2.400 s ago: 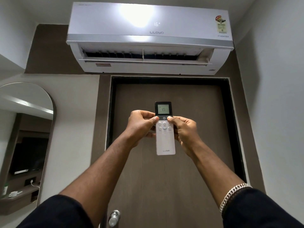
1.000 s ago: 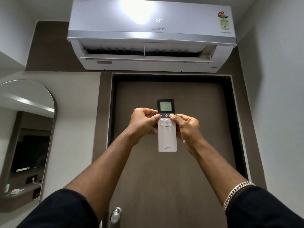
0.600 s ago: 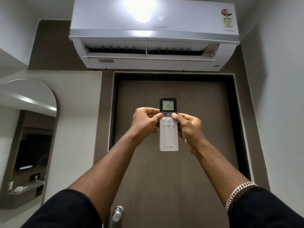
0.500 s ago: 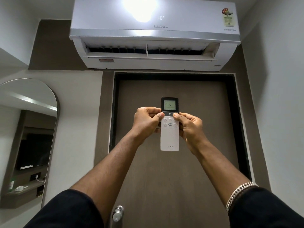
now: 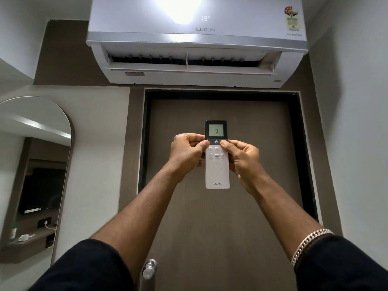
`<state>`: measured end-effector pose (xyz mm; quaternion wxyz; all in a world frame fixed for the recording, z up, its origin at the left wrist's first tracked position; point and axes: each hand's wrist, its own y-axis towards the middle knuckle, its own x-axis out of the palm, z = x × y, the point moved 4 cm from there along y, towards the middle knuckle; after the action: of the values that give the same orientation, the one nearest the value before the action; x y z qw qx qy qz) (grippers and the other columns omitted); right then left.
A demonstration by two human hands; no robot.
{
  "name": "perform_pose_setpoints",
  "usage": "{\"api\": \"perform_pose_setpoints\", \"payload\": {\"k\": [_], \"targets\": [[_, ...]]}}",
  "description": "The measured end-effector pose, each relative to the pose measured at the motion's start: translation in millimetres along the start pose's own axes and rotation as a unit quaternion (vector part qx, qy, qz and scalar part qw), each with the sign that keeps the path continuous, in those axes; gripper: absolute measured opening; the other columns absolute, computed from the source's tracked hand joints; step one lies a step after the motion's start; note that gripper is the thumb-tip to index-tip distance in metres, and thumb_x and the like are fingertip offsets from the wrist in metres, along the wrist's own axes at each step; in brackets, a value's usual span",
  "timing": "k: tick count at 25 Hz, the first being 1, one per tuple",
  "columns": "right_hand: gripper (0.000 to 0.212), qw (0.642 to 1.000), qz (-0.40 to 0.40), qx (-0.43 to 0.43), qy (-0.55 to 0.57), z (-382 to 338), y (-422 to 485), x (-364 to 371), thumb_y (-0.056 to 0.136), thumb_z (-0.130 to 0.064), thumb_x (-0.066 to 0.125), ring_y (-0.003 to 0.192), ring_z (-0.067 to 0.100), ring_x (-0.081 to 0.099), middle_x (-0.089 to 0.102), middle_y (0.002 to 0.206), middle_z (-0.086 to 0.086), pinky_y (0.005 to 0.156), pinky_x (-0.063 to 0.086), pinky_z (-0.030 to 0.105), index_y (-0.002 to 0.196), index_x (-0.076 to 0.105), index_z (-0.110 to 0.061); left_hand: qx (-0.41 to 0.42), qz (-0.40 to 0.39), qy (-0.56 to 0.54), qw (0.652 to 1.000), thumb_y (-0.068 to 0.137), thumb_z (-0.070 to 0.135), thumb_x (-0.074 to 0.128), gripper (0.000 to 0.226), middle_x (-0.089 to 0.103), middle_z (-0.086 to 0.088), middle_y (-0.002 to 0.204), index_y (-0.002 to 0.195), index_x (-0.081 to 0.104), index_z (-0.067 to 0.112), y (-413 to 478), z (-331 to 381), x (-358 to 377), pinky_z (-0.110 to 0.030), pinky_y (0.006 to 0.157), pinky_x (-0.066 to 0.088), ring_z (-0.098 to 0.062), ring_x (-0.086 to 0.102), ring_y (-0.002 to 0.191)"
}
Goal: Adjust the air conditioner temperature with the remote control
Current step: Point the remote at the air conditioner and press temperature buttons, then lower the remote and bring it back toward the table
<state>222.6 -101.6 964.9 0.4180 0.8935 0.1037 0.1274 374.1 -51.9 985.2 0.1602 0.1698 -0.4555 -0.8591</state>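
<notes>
Two bare hands of mine up front: left hand point(image 5: 185, 155) and right hand point(image 5: 243, 159). One slim white plastic remote with a dark screen top point(image 5: 217, 172) between them. One white wall-mounted air conditioner unit point(image 5: 197, 43) above my hands. One brown flat door point(image 5: 220, 217) behind them, one round silver metal door knob point(image 5: 149, 269) below. One arched wall mirror point(image 5: 35, 164) off to my left. One silver chain bracelet point(image 5: 308, 242) on my right wrist.

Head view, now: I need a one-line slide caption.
Both hands, left hand and right hand, hold the remote control reading 19 toward the air conditioner.
</notes>
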Motion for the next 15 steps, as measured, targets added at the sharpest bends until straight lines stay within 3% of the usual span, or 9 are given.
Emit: {"api": "perform_pose_setpoints", "payload": {"k": [5, 10, 12, 15], "targets": [[0.006, 1.000, -0.003, 0.002, -0.001, 0, -1, -1, 0.090, -0.024, 0.063, 0.076, 0.016, 0.075, 0.076, 0.085, 0.002, 0.070, 0.061, 0.035, 0.089, 0.069, -0.020, 0.000, -0.005, -0.006, 1.000, 0.089, 0.020, 0.064, 0.022, 0.073, -0.012, 0.105, 0.107, 0.062, 0.008, -1, -1, 1, -0.033, 0.064, 0.063, -0.021, 0.074, 0.091], [0.005, 0.999, 0.022, 0.044, -0.008, 27, -20, -17, 0.087, -0.018, 0.068, 0.067, 0.009, 0.072, 0.077, 0.081, 0.002, 0.057, 0.058, 0.022, 0.085, 0.072, -0.017, -0.044, -0.025, -0.013, 0.999, 0.089, 0.020, 0.064, 0.022, 0.074, -0.012, 0.104, 0.107, 0.063, 0.008, -14, -29, 17, -0.031, 0.060, 0.062, -0.020, 0.074, 0.088], [0.011, 0.995, 0.048, 0.079, -0.040, 52, -38, -35, 0.087, -0.017, 0.068, 0.071, 0.012, 0.073, 0.077, 0.090, 0.008, 0.059, 0.058, 0.022, 0.093, 0.073, -0.010, -0.081, -0.057, 0.001, 0.995, 0.089, 0.020, 0.063, 0.026, 0.072, -0.011, 0.107, 0.112, 0.062, 0.007, -28, -55, 39, -0.034, 0.063, 0.063, -0.022, 0.073, 0.091], [0.019, 0.979, 0.090, 0.156, -0.096, 102, -85, -77, 0.087, -0.017, 0.068, 0.081, 0.017, 0.073, 0.076, 0.097, 0.013, 0.067, 0.061, 0.024, 0.099, 0.072, -0.004, -0.138, -0.114, 0.013, 0.984, 0.090, 0.019, 0.063, 0.018, 0.072, -0.007, 0.102, 0.105, 0.062, 0.011, -68, -104, 84, -0.027, 0.057, 0.061, -0.015, 0.072, 0.085]]}}
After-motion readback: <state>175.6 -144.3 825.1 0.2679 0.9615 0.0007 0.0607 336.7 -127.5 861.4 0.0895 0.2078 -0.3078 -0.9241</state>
